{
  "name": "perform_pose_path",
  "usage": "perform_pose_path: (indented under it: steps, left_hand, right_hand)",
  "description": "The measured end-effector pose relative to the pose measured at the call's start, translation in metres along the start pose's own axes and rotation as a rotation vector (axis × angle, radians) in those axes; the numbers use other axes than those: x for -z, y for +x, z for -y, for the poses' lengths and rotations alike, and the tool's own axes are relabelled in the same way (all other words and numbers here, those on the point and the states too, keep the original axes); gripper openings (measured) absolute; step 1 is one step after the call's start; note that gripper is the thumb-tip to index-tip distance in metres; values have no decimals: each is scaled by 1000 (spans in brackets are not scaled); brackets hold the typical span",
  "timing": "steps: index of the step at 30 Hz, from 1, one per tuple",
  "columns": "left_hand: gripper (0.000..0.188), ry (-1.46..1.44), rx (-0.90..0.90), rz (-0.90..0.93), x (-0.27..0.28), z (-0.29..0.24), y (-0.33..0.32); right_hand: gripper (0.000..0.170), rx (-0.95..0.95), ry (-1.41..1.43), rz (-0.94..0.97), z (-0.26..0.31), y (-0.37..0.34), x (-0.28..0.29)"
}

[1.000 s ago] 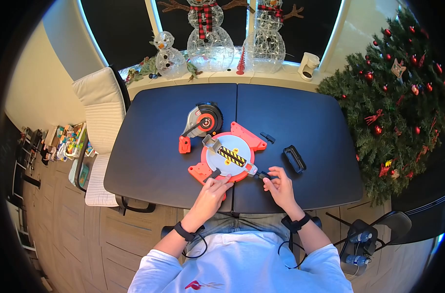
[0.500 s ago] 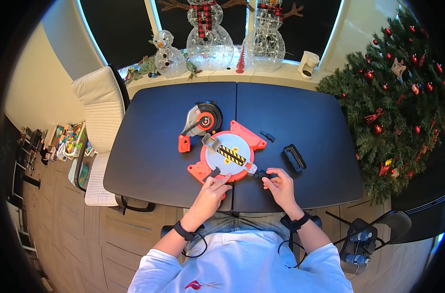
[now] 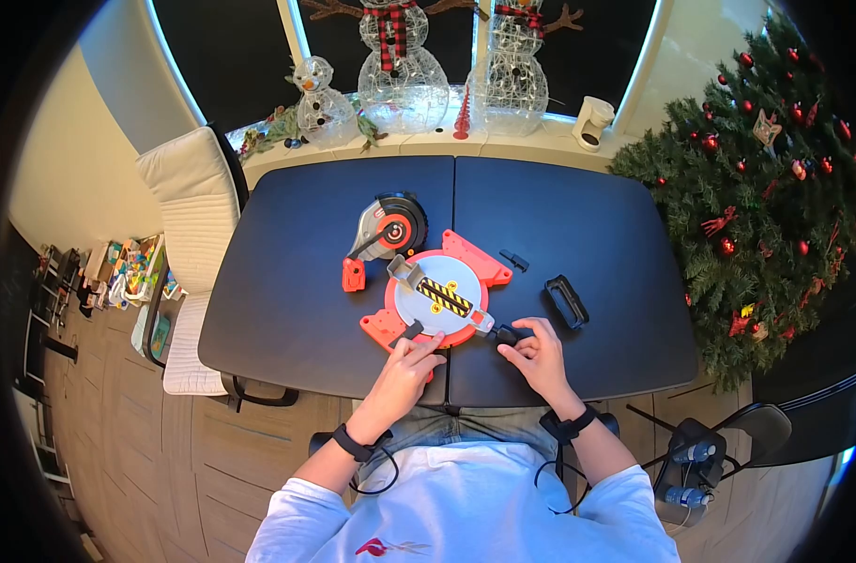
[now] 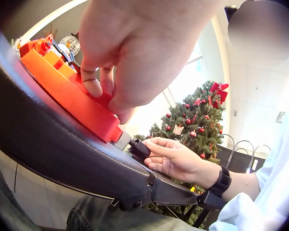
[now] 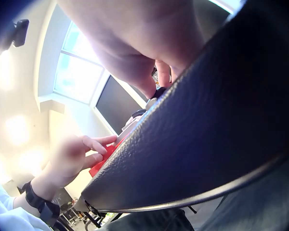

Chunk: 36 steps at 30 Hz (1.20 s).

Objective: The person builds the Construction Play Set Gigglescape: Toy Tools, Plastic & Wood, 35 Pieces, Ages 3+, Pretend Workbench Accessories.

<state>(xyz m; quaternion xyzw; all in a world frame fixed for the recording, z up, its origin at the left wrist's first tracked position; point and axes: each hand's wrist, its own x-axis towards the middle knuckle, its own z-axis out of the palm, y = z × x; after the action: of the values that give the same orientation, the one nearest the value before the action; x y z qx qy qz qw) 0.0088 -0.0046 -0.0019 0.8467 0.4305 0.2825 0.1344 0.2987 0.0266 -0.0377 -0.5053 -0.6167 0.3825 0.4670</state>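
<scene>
dark table (image 3: 278, 324): seam runs beneath round red-rimmed base (image 3: 437, 296); grey-black wheel piece (image 3: 393, 228): just beyond base, to its left; small black clip (image 3: 514, 262): near base, right; hollow black frame (image 3: 566, 303): farther right of base

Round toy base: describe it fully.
The round toy base looks plastic: a grey disc with a striped yellow-black panel, rimmed in red, red arms jutting from opposite sides. It lies flat on the black table. The left hand grips its near edge; the right hand holds a black part at its grey tab.
</scene>
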Motion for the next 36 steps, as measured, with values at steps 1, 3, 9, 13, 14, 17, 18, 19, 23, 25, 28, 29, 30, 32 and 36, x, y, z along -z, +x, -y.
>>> perform_pose_path:
  steps: [1, 3, 9, 13, 14, 17, 18, 19, 23, 25, 28, 29, 30, 32, 36]
  left_hand:
    - [30, 1, 2, 3, 0, 0, 0]
    - [30, 2, 3, 5, 0, 0, 0]
    - [29, 6, 4, 5, -1, 1, -1]
    - [29, 11, 2, 8, -2, 1, -1]
    - [29, 12, 1, 9, -2, 2, -2]
    - [28, 11, 5, 13, 0, 0, -1]
    - [28, 13, 5, 12, 0, 0, -1]
    - [28, 15, 5, 12, -1, 1, -1]
    - [28, -18, 8, -6, -6, 4, -3]
    - [27, -20, 10, -3, -5, 4, -3]
    - [27, -13, 16, 9, -3, 2, -2]
    - [26, -10, 18, 14, -3, 2, -2]
    - [26, -9, 16, 12, -3, 2, -2]
    - [25, -8, 13, 11, -3, 2, -2]
    - [25, -5, 1, 4, -3, 3, -2]
  right_hand:
    - [38, 52, -35, 3, -2, 0, 0]
    - [49, -78, 70, 13, -2, 0, 1]
    - [65, -38, 87, -3, -3, -3, -1]
    - [65, -113, 199, 28, -7, -1, 0]
    - [66, -155, 207, 30, -8, 0, 1]
    - [65, -176, 180, 29, -6, 2, 2]
    - [63, -114, 139, 22, -2, -1, 0]
    - [62, -53, 98, 14, 1, -2, 0]
    - [61, -155, 173, 75, -2, 1, 3]
    - [62, -209, 185, 69, -8, 5, 4]
    - [59, -165, 184, 22, -4, 4, 0]
    - [57, -112, 148, 15, -3, 3, -1]
    - [55, -59, 112, 9, -2, 1, -2]
    - [54, -41, 93, 11, -2, 0, -2]
    - [57, -197, 137, 33, -5, 6, 3]
